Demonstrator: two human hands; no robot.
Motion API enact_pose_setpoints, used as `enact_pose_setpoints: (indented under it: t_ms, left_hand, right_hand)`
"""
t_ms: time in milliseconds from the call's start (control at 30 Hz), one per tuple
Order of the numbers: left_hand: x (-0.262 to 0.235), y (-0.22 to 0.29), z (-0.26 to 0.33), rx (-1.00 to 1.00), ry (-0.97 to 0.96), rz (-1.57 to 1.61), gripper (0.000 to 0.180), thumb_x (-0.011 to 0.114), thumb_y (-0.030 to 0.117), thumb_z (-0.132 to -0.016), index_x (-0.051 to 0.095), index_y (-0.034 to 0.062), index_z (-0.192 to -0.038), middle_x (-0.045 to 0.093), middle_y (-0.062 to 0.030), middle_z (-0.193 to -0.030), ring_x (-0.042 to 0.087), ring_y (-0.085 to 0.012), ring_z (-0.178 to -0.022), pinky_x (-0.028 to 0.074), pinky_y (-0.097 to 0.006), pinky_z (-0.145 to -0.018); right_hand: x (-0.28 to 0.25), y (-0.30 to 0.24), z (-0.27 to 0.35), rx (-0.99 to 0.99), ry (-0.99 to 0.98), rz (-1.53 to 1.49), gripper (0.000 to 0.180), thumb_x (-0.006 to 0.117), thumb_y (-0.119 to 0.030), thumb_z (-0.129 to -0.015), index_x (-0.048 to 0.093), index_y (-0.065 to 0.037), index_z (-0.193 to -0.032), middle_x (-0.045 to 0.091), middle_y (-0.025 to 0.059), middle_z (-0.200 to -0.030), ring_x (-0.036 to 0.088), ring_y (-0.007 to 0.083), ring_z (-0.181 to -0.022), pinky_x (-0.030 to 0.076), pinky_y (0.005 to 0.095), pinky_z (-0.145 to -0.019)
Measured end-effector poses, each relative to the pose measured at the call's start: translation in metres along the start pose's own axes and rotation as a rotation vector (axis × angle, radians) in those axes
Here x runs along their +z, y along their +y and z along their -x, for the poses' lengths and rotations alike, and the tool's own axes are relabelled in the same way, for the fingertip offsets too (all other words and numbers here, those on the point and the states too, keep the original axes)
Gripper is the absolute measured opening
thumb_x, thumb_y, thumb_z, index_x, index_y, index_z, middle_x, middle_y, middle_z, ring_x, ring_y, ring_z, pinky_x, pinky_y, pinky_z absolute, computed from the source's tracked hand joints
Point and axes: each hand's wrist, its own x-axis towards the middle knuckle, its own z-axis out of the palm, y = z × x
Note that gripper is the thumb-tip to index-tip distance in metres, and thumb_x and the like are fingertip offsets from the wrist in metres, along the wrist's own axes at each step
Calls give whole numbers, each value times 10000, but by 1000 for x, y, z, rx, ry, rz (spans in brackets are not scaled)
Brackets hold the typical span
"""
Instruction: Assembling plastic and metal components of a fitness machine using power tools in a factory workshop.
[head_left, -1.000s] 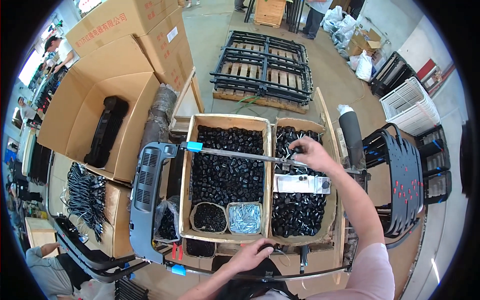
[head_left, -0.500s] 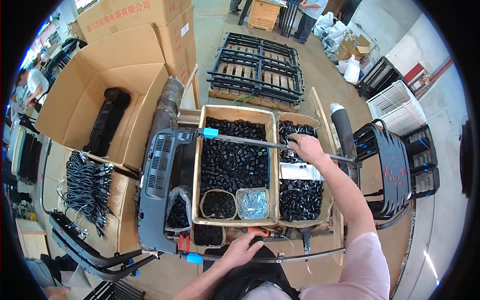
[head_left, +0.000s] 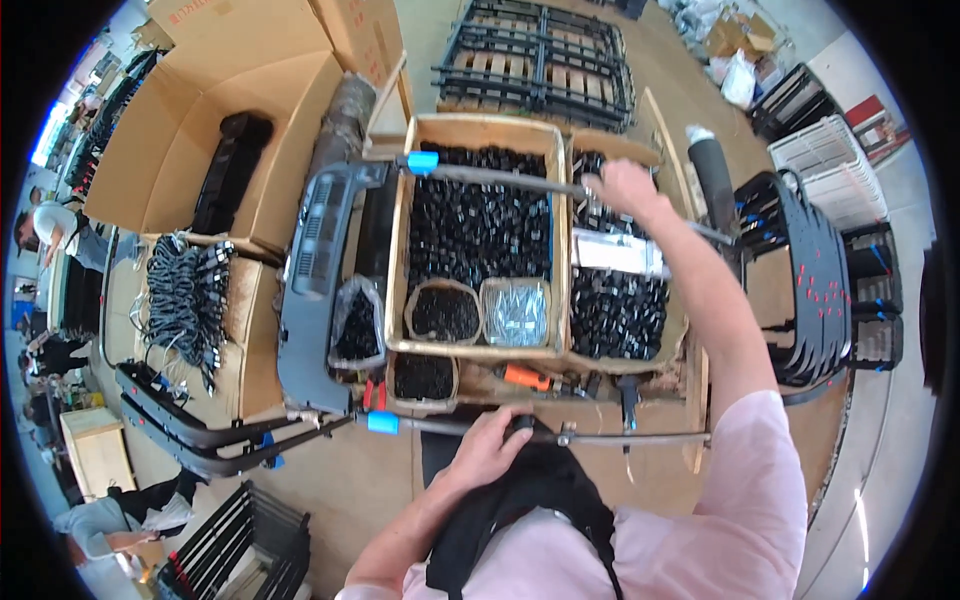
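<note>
A dark grey plastic housing (head_left: 312,290) with vents lies across the work area, with two long metal bars running right from it. Blue tape (head_left: 422,163) wraps the far bar (head_left: 500,177) by the housing. My left hand (head_left: 486,448) is closed around a black round knob (head_left: 521,424) at the near bar (head_left: 640,440). At the far bar, above the right bin, my right hand (head_left: 628,190) is closed with its fingers curled; whatever they pinch is hidden. A small fitting (head_left: 566,434) sits on the near bar, right of my left hand.
Below the bars, a wooden bin (head_left: 562,240) holds many black plastic parts and a box of silver screws (head_left: 516,312). Beside it, another bin holds black knobs (head_left: 618,315) and a white box (head_left: 620,253). An orange-handled tool (head_left: 527,376) lies in front. Bundled cables (head_left: 185,300) are left.
The view has tilted, so bars and bins appear higher. My right hand stays at the far bar, its fingers now more curled. My left hand keeps the black knob at the near bar.
</note>
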Motion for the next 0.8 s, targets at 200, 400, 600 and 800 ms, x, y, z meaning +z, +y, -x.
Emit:
enact_pose_setpoints:
  t_ms: [200, 400, 600, 800]
  left_hand:
    - [44, 4, 9, -65, -70, 35, 373, 699, 203, -998, 618, 80, -1340, 683, -161, -1292, 630, -394, -1206, 506, -463, -1040]
    - [70, 5, 8, 120, -56, -83, 346, 737, 157, -966, 640, 69, -1286, 691, -139, -1259, 628, -367, -1219, 501, -450, -1060]
    - [74, -8, 3, 311, -92, -164, 361, 736, 140, -935, 653, 104, -1285, 687, -159, -1231, 640, -376, -1184, 527, -480, -988]
    - [79, -2, 8, 349, -148, -113, 382, 679, 193, -981, 636, 127, -1354, 654, -129, -1295, 592, -352, -1251, 428, -487, -1097]
  right_hand:
    - [25, 9, -5, -70, 139, -346, 432, 680, -425, -955, 756, -29, -1111, 699, 251, -1233, 681, 404, -1172, 534, 503, -1034]
    - [40, 1, -12, -147, 104, -382, 326, 668, -283, -958, 757, -43, -1159, 677, 234, -1233, 655, 415, -1171, 511, 515, -1045]
    - [30, 4, -16, -236, 1, -469, 264, 608, -129, -863, 699, 64, -1018, 702, 328, -1050, 666, 505, -1003, 525, 547, -887]
    - [20, 28, 1, -178, 77, -317, 342, 699, -127, -811, 756, -7, -1126, 738, 275, -1116, 694, 435, -1126, 541, 491, -1028]
